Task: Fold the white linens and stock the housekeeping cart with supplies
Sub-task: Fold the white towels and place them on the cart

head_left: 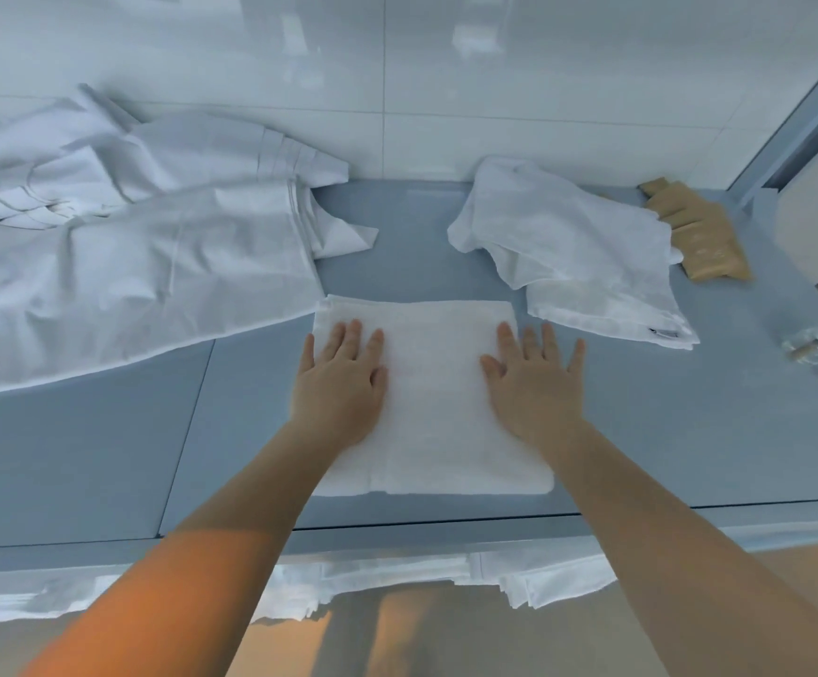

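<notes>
Grey-blue table [641, 432] against a glossy white wall. Folded white towel [433, 398] lies at the near centre, left hand [341, 378] and right hand [534, 378] both flat and open on it, gripping nothing. Likely smoothing — press outward from the middle, square the edges (keep layers aligned) before the next fold. Crumpled towel [573, 256] has a dark tag — writing unreadable. Unfolded sheet [118, 246] waits at left.

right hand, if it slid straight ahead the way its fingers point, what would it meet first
Most likely the crumpled white cloth lying just beyond the folded towel that the right hand is pressing flat; only a narrow strip of blue counter separates them.
</notes>
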Tool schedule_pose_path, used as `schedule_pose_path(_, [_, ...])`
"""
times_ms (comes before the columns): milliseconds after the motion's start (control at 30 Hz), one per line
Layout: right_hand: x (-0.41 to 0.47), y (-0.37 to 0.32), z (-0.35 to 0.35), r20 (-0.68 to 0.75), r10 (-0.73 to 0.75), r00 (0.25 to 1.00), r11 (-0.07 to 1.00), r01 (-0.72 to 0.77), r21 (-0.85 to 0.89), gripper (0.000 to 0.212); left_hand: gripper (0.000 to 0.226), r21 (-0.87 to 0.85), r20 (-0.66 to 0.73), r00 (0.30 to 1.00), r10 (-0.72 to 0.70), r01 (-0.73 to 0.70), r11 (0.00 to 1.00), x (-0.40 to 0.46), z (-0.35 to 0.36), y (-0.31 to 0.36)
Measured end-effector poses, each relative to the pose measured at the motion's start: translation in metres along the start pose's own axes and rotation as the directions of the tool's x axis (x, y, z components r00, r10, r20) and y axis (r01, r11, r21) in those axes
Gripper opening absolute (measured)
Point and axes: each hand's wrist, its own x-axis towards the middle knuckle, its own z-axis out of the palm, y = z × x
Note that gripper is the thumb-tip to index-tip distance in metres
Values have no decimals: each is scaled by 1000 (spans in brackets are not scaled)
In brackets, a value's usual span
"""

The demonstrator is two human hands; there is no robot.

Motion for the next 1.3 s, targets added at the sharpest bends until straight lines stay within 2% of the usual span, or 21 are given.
schedule_pose_path(33, [-5, -11, -3, -80, -43, 996, 999, 40, -34, 57, 53, -6, -39, 999, -13, 13, 1000, -7, 0, 9])
schedule_pose_path(100, [-24, -45, -3, -235, -173, 956, 983, 183, 19, 55, 52, -26, -111, 994, -11, 9, 1000, -23, 3, 30])
schedule_pose_path(133, [-35, -61, 1, -261, -224, 939, 968, 246, 54, 54, 53, -24, -112, 994, 1, -4, 1000, -31, 6, 38])
schedule_pose_path(167, [-45, -73, 7, -239, -251, 938, 957, 277, 83, 53, 53, -12, -96, 995, 12, -14, 1000, -37, 10, 42])
schedule_pose_path(233, [-58, -82, 17, -160, -217, 963, 959, 241, 149, 51, 52, 21, -82, 997, 11, -9, 1000, -45, 18, 40])
schedule_pose_path(333, [-59, -79, 22, -170, -152, 974, 961, 186, 207, 50, 53, 40, -113, 994, 9, -4, 999, -47, 22, 36])
schedule_pose_path(667, [-53, -46, 24, -132, -270, 954, 954, 284, 100, 63, 66, 59, -107, 994, 34, -28, 998, -49, 24, 8])
schedule_pose_path(933, [-42, -14, 27, -53, -114, 992, 961, 124, 247, 64, 72, -50, -31, 999, -34, 32, 998, -39, 25, 5])
schedule_pose_path(1167, [-55, 12, 18, -45, -43, 998, 995, 47, 88, 65, 74, 42, -43, 999, -4, 6, 999, -54, 33, 49])
schedule_pose_path(1300, [-63, 27, 11, -48, 65, 997, 984, -56, 171, 59, 75, 10, -9, 999, 50, -50, 999, -52, 40, 96])
